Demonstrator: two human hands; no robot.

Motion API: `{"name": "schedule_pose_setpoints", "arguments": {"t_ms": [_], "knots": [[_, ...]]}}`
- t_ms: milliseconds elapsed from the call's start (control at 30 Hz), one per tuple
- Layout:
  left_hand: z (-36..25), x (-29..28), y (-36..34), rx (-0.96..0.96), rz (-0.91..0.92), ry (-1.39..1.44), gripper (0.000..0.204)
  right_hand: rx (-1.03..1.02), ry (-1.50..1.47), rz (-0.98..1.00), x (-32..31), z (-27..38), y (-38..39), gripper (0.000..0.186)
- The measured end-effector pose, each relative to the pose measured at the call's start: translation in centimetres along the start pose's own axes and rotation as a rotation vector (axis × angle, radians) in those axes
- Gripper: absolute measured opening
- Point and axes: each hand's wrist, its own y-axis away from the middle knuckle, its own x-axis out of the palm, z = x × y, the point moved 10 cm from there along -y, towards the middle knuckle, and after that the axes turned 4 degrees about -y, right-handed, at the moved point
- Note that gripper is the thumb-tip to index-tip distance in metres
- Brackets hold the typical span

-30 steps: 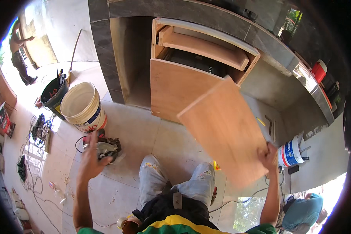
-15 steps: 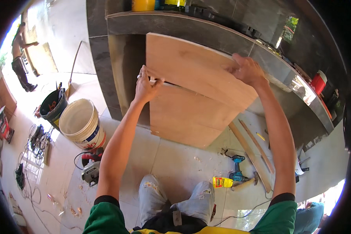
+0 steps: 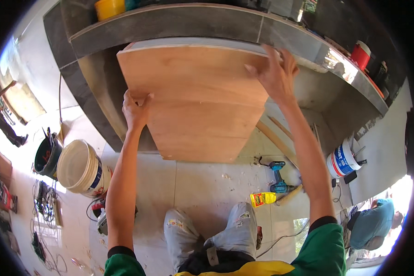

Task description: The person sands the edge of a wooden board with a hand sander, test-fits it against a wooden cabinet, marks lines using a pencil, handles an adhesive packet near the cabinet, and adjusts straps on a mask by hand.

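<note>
Before me a reddish-brown plywood panel (image 3: 193,71) stands against a lower plywood panel (image 3: 202,126), with a faint seam between them. Together they front the opening under the dark tiled counter. My left hand (image 3: 135,110) grips the upper panel's left edge, thumb on its face, near the seam. At that panel's upper right corner is my right hand (image 3: 277,76), slightly blurred, with fingers spread and thumb near the face. Whether its fingers touch the edge is unclear. A pale strip shows behind the top edge.
The tiled counter (image 3: 170,26) curves across the top. On the floor right are a blue cordless drill (image 3: 278,179), a yellow packet (image 3: 262,199) and a wooden strip (image 3: 278,140). Buckets (image 3: 73,168) and tangled cables (image 3: 43,202) lie left. A person (image 3: 375,223) crouches at far right.
The upper panel has swung from tilted to nearly level, and the gap above the lower panel has closed. My right hand's fingers have spread. The view has shifted, bringing the crouching person into fuller view.
</note>
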Motion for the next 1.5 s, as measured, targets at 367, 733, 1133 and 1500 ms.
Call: {"name": "schedule_pose_setpoints", "arguments": {"t_ms": [367,733,1133,1500], "knots": [[-0.9,0.5,0.0,0.064,0.048,-0.133,0.041,0.784,-0.684,0.07,2.7,-5.4,10.6,0.071],[-2.0,-0.2,-0.2,0.014,0.066,-0.124,0.042,0.785,-0.657,0.103,1.9,-5.4,8.7,0.045],[-2.8,-1.6,-1.9,-0.054,-0.059,0.129,0.042,0.669,-0.579,0.076,1.5,-5.4,8.3,0.04],[-3.4,-1.4,-1.6,-0.032,-0.065,0.191,0.044,0.613,-0.544,0.147,1.6,-5.5,7.8,0.051]]}}
